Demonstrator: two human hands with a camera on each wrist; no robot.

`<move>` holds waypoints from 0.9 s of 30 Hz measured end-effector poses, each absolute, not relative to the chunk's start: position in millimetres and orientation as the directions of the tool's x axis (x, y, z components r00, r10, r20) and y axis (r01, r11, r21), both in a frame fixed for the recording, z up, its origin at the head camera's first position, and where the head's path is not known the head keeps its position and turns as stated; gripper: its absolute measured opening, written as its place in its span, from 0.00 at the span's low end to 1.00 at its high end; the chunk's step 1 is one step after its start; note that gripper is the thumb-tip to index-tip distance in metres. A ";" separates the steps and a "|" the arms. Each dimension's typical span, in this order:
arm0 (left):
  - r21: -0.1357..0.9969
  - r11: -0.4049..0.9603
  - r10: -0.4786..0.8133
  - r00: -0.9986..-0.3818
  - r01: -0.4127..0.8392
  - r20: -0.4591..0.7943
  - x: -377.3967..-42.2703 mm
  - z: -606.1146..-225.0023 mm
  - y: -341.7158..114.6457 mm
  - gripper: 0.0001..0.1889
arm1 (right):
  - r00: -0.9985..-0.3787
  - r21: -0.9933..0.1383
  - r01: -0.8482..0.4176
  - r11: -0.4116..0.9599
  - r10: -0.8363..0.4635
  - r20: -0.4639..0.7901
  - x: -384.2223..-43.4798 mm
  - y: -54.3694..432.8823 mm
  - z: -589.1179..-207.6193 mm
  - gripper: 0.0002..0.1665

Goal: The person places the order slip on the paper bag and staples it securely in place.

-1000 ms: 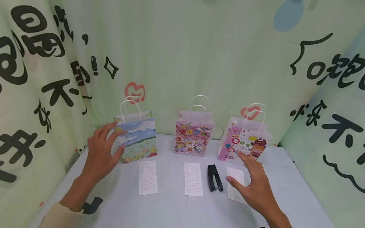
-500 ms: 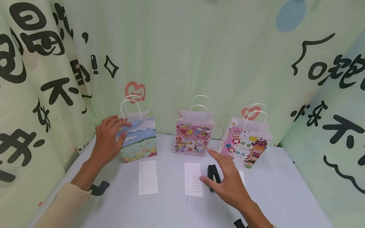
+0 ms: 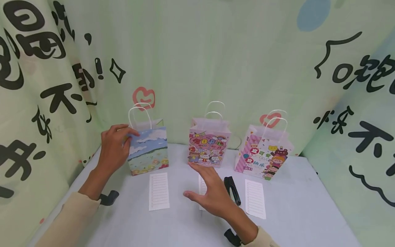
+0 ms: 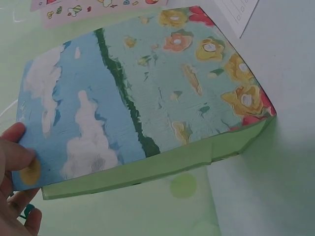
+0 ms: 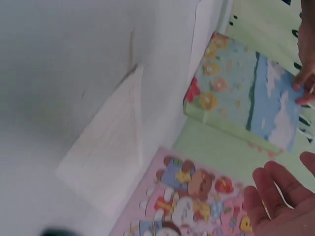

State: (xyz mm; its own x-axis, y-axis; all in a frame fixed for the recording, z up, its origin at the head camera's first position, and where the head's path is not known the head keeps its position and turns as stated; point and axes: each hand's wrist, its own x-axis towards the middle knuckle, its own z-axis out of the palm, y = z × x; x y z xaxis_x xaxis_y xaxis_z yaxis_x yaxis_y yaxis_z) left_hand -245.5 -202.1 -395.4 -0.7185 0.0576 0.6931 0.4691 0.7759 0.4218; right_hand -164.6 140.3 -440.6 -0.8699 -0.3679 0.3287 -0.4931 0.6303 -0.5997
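Desk (image 3: 123, 223). Landscape-printed paper bag (image 3: 151, 151), standing at the desk's far left; long axis vertical, handles up, printed face toward the person. Left hand (image 3: 114, 144), pinching the bag's upper left corner; right hand (image 3: 213, 195), empty, thumb and fingers spread. Lined card (image 3: 202, 185), partly hidden behind the right hand. Step, apparently: steadying the bag; next move likely calls for the right hand reaching its free side.

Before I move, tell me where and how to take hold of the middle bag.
The middle bag: probably by its two white handles, coming from above, since they arch upright over its top and stand close enough for one grip.
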 end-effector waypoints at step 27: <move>0.466 0.757 0.026 -0.735 0.457 0.678 -247.6 -396.7 -201.4 0.13 | -0.807 -0.387 -0.558 0.734 -0.588 0.048 -218.3 51.2 -480.1 0.54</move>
